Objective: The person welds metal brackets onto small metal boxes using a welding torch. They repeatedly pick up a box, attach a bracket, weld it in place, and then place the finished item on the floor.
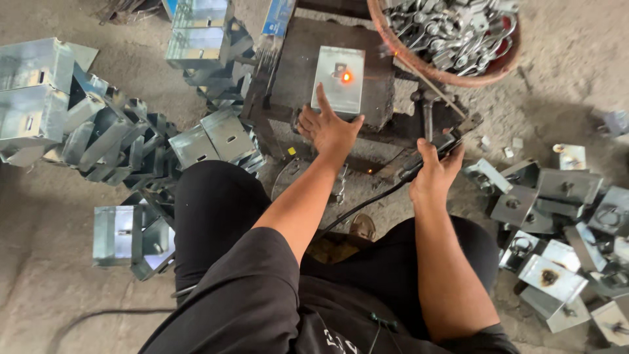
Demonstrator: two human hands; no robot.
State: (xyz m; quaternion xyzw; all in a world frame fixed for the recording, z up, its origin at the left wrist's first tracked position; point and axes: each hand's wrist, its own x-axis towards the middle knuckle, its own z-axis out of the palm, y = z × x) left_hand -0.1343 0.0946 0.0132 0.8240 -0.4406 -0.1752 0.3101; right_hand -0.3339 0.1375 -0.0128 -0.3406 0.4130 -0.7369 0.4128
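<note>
A shiny galvanised metal box [339, 80] lies on a dark steel work block [295, 59], with a small fitting and an orange glowing spot [346, 77] on its top face. My left hand [327, 126] rests open against the box's near edge, fingers spread. My right hand [436, 172] grips the black handle of a welding electrode holder [438, 147]. A thin welding rod [429, 84] runs up and left from the holder toward the glowing spot. A black cable [367, 204] trails from the handle down between my knees.
A round basin [511, 62] of small metal fittings stands at the back right. Welded boxes with scorched rings [550, 278] lie piled on the right. Stacks of bare galvanised boxes [98, 131] fill the left and back. The floor is grey concrete.
</note>
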